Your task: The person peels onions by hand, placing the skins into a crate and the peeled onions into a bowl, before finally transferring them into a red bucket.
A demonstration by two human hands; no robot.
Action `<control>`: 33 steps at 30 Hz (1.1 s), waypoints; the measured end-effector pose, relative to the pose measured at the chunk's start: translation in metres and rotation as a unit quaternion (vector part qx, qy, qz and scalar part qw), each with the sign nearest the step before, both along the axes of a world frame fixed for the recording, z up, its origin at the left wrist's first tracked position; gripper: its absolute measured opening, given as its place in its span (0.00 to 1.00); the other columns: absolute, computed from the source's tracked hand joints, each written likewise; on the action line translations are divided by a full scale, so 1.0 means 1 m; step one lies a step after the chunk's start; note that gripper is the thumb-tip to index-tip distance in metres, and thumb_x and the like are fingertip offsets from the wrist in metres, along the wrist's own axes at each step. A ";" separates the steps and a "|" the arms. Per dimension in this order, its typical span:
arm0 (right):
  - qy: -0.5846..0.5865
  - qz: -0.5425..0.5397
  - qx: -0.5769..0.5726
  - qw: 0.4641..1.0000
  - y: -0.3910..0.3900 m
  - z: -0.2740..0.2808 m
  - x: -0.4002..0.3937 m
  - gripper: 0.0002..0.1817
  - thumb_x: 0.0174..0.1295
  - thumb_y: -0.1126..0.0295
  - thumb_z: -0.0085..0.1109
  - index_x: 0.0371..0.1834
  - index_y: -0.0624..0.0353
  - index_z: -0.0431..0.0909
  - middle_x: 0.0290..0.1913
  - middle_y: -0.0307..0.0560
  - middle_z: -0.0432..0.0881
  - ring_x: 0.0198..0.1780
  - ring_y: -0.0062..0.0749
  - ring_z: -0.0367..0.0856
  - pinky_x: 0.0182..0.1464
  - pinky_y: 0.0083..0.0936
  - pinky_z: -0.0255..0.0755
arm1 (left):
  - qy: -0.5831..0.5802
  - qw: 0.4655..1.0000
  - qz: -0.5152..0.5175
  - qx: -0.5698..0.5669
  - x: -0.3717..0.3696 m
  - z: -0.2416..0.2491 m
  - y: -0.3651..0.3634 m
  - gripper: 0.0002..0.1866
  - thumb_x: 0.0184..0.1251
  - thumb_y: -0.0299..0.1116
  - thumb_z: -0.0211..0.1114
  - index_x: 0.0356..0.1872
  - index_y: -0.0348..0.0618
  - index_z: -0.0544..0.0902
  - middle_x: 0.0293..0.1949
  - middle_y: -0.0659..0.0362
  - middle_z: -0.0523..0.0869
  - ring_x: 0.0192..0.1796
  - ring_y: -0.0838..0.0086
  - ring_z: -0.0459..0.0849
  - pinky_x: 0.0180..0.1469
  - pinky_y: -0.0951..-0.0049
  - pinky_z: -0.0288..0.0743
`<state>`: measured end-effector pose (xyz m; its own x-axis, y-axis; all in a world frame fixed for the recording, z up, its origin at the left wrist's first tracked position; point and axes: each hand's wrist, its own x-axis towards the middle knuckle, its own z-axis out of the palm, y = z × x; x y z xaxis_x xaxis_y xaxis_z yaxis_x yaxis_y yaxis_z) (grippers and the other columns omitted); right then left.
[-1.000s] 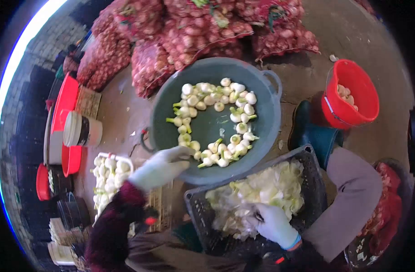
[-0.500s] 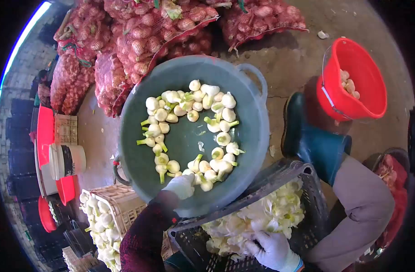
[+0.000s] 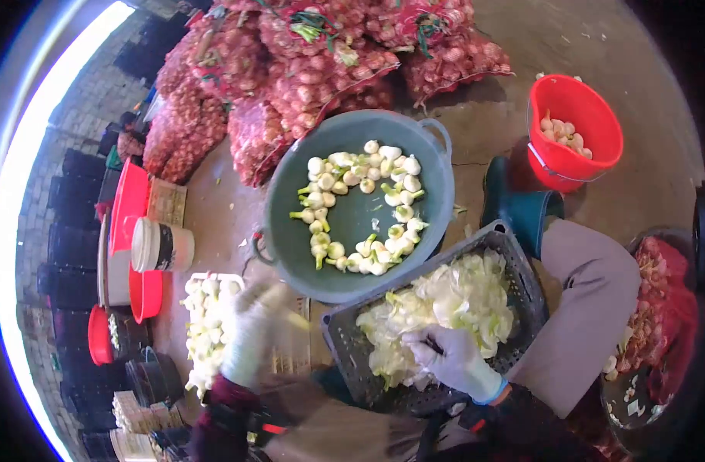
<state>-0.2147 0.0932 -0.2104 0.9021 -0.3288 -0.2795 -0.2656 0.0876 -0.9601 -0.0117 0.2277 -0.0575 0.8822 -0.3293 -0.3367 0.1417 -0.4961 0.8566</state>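
My left hand (image 3: 252,323), in a pale glove, is smeared by motion beside a crate of peeled garlic (image 3: 208,319). A blurred yellowish strip (image 3: 297,319) shows at its fingers; what it is I cannot make out. My right hand (image 3: 454,360), in a white glove with a blue cuff, is closed over a black crate (image 3: 531,296) of garlic skins (image 3: 445,308). Its curled fingers hide whatever they hold. Ahead stands a grey-green basin (image 3: 291,231) where peeled garlic bulbs (image 3: 368,165) with short green stems lie in a rough ring.
Red mesh sacks of garlic (image 3: 314,85) are piled behind the basin. A red bucket (image 3: 576,131) with some bulbs stands at right, near my boot (image 3: 522,208). A white bucket (image 3: 162,245) and red tubs are at left. Another sack (image 3: 656,308) lies at far right.
My left hand has left the bulbs at the basin's near edge and moved back beside the garlic crate. My right hand stays over the skins. The whole view has shifted.
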 end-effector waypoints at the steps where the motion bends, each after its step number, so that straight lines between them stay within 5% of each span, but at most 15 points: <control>1: 0.021 0.012 0.044 0.999 0.002 0.006 -0.002 0.11 0.65 0.69 0.60 0.43 0.65 0.83 0.29 0.40 0.85 0.29 0.15 0.77 0.31 0.20 0.72 | -0.016 0.999 -0.026 -0.016 -0.016 -0.012 0.012 0.07 0.66 0.34 0.60 0.33 0.41 0.77 0.28 0.64 0.77 0.24 0.83 0.73 0.23 0.82 0.67; 2: 0.019 0.018 0.044 0.999 0.006 0.005 -0.003 0.11 0.65 0.69 0.60 0.43 0.65 0.83 0.29 0.40 0.85 0.29 0.15 0.77 0.31 0.20 0.72 | -0.029 0.998 -0.052 -0.030 -0.031 -0.025 0.023 0.08 0.67 0.35 0.61 0.31 0.42 0.77 0.27 0.63 0.76 0.23 0.81 0.73 0.21 0.81 0.66; 4: -0.127 -0.018 -0.008 0.992 0.012 0.001 -0.005 0.13 0.64 0.68 0.61 0.46 0.66 0.82 0.31 0.42 0.85 0.31 0.16 0.78 0.34 0.19 0.73 | 0.118 0.976 0.115 -0.142 -0.067 -0.034 0.014 0.10 0.70 0.35 0.59 0.30 0.42 0.76 0.24 0.61 0.77 0.22 0.78 0.75 0.23 0.80 0.67; 6: -0.062 0.031 0.081 0.994 0.013 0.009 -0.012 0.19 0.63 0.65 0.64 0.52 0.65 0.78 0.38 0.46 0.86 0.38 0.22 0.82 0.41 0.22 0.76 | 0.167 0.936 0.135 -0.279 -0.083 -0.081 0.030 0.12 0.71 0.40 0.60 0.33 0.42 0.76 0.24 0.62 0.77 0.21 0.78 0.74 0.23 0.79 0.69; 8: -0.194 0.008 -0.082 0.978 0.019 0.007 -0.011 0.28 0.60 0.55 0.66 0.58 0.59 0.74 0.45 0.50 0.85 0.43 0.39 0.86 0.45 0.30 0.78 | 0.205 0.870 0.295 -0.337 -0.102 -0.111 0.017 0.14 0.70 0.43 0.62 0.35 0.43 0.76 0.25 0.63 0.77 0.26 0.77 0.76 0.29 0.74 0.73; 9: -0.156 0.056 -0.089 0.982 0.018 0.009 -0.013 0.35 0.56 0.51 0.68 0.63 0.58 0.70 0.48 0.49 0.84 0.44 0.42 0.85 0.46 0.31 0.78 | 0.254 0.846 0.279 -0.377 -0.104 -0.118 0.017 0.15 0.68 0.46 0.64 0.37 0.44 0.79 0.28 0.61 0.83 0.28 0.68 0.83 0.35 0.68 0.80; 12: -0.108 0.052 -0.156 0.981 0.027 -0.007 -0.007 0.26 0.58 0.56 0.67 0.54 0.61 0.77 0.42 0.54 0.84 0.41 0.47 0.84 0.42 0.33 0.77 | 0.307 0.847 0.176 -0.397 -0.121 -0.149 0.019 0.27 0.70 0.59 0.54 0.36 0.40 0.80 0.29 0.56 0.84 0.31 0.64 0.84 0.36 0.63 0.80; 13: -0.102 0.050 -0.155 0.981 0.024 -0.009 -0.008 0.26 0.58 0.56 0.67 0.54 0.61 0.77 0.42 0.54 0.84 0.41 0.47 0.84 0.42 0.33 0.77 | 0.299 0.861 0.216 -0.350 -0.122 -0.148 0.018 0.33 0.70 0.64 0.47 0.35 0.38 0.80 0.31 0.51 0.84 0.33 0.60 0.84 0.38 0.59 0.79; 14: -0.095 0.028 -0.118 0.988 0.019 -0.010 -0.007 0.20 0.59 0.61 0.66 0.49 0.63 0.80 0.37 0.51 0.83 0.35 0.39 0.81 0.39 0.30 0.75 | 0.288 0.860 0.150 -0.394 -0.125 -0.147 0.021 0.37 0.70 0.65 0.45 0.47 0.34 0.79 0.40 0.49 0.84 0.40 0.61 0.84 0.44 0.62 0.79; 17: -0.101 -0.054 -0.030 0.993 0.020 -0.020 -0.001 0.13 0.61 0.67 0.64 0.44 0.64 0.82 0.28 0.47 0.82 0.28 0.28 0.75 0.34 0.25 0.71 | 0.297 0.832 0.200 -0.424 -0.138 -0.119 -0.004 0.31 0.72 0.54 0.53 0.60 0.33 0.71 0.51 0.50 0.80 0.49 0.64 0.82 0.50 0.68 0.77; 19: -0.111 -0.107 -0.025 0.988 0.019 -0.024 0.003 0.11 0.63 0.68 0.62 0.42 0.66 0.82 0.27 0.42 0.81 0.26 0.19 0.71 0.30 0.23 0.69 | 0.139 0.965 0.029 -0.220 -0.141 -0.125 0.001 0.31 0.69 0.39 0.61 0.67 0.34 0.63 0.59 0.51 0.75 0.55 0.67 0.79 0.54 0.71 0.75; 22: -0.048 -0.065 0.095 0.992 0.016 -0.026 0.004 0.10 0.64 0.68 0.62 0.42 0.65 0.82 0.30 0.37 0.83 0.25 0.14 0.71 0.29 0.19 0.68 | 0.164 0.958 0.045 -0.233 -0.140 -0.132 0.006 0.34 0.63 0.31 0.63 0.69 0.36 0.61 0.58 0.50 0.75 0.51 0.67 0.79 0.56 0.67 0.75; 26: -0.024 -0.075 0.248 0.966 0.008 -0.022 -0.002 0.10 0.64 0.68 0.61 0.41 0.65 0.82 0.30 0.38 0.83 0.30 0.16 0.75 0.34 0.20 0.72 | 0.242 0.896 0.021 -0.372 -0.135 -0.138 0.010 0.35 0.62 0.31 0.63 0.69 0.36 0.60 0.57 0.49 0.75 0.54 0.65 0.79 0.57 0.65 0.74; 31: -0.079 -0.037 0.124 0.988 0.002 -0.009 -0.005 0.11 0.66 0.69 0.60 0.45 0.64 0.81 0.34 0.35 0.83 0.27 0.11 0.74 0.29 0.15 0.69 | 0.249 0.892 0.051 -0.375 -0.144 -0.146 0.006 0.31 0.70 0.47 0.61 0.64 0.35 0.67 0.56 0.51 0.78 0.58 0.65 0.77 0.59 0.64 0.72; 33: -0.027 -0.066 0.330 0.941 -0.004 -0.005 -0.011 0.11 0.66 0.67 0.58 0.42 0.66 0.81 0.31 0.39 0.82 0.31 0.16 0.75 0.34 0.19 0.71 | 0.239 0.893 0.057 -0.378 -0.147 -0.148 0.003 0.31 0.70 0.49 0.60 0.64 0.35 0.68 0.56 0.51 0.78 0.58 0.65 0.78 0.59 0.64 0.72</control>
